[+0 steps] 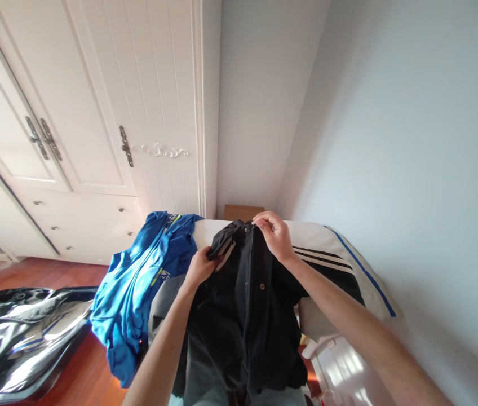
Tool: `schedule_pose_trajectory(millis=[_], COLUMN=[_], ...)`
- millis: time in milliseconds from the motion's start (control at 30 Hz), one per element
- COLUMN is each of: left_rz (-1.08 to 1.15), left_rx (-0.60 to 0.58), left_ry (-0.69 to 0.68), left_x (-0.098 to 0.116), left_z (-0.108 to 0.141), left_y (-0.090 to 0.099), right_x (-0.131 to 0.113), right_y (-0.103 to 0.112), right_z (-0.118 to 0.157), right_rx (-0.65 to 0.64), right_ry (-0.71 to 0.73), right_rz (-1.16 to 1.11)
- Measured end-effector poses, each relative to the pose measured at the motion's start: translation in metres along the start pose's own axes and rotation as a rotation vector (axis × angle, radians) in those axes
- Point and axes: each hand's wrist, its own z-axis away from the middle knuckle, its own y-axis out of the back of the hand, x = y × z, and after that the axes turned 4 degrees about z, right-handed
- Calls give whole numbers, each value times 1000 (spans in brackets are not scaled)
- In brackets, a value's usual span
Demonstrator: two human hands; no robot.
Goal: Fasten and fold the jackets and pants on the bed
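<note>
A black jacket (222, 321) with a long front zip, snap buttons and pale stripes on its sleeve (327, 262) lies spread in front of me, its lower part hanging over my legs. My right hand (275, 234) pinches the jacket at the top of the zip, near the collar; whether it has the zip pull or the cloth is too small to tell. Lower and to the left, my left hand (202, 269) is closed on a striped fold of the same jacket. Blue sportswear (141, 282) with yellow-green trim lies just left of my left hand.
A white wardrobe (158, 84) with dark metal handles stands ahead. At lower left, a shiny clear plastic bag (23, 349) with clothes inside rests on the reddish wooden floor (67, 274). A white cloth edged with blue (374, 276) lies against the right wall. Behind the jacket is a brown box (243, 212).
</note>
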Motion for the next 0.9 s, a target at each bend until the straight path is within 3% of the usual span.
schedule_pose_trajectory(millis=[100, 167, 333, 467, 633, 700, 800, 900], left_rz=[34, 82, 247, 304, 259, 182, -8, -205], left_rx=[7, 42, 85, 10, -17, -12, 53, 213], left_ry=[-8, -1, 15, 5, -14, -42, -134, -223], left_x=[-2, -2, -2, -1, 4, 4, 4, 11], left_z=[5, 8, 7, 2, 4, 4, 1, -3], left_y=[4, 7, 15, 17, 18, 22, 37, 58], right_x=[16, 44, 132, 164, 157, 147, 121, 82], right_y=[7, 14, 28, 23, 8, 7, 19, 53], right_z=[6, 7, 7, 5, -2, -7, -16, -17], right_rx=[-189, -269, -310, -451, -793, -855, -739, -418], right_ry=[-77, -169, -434, -442, -379, -360, -292, -215], right_rz=[-138, -177, 48, 81, -5, -29, 22, 153])
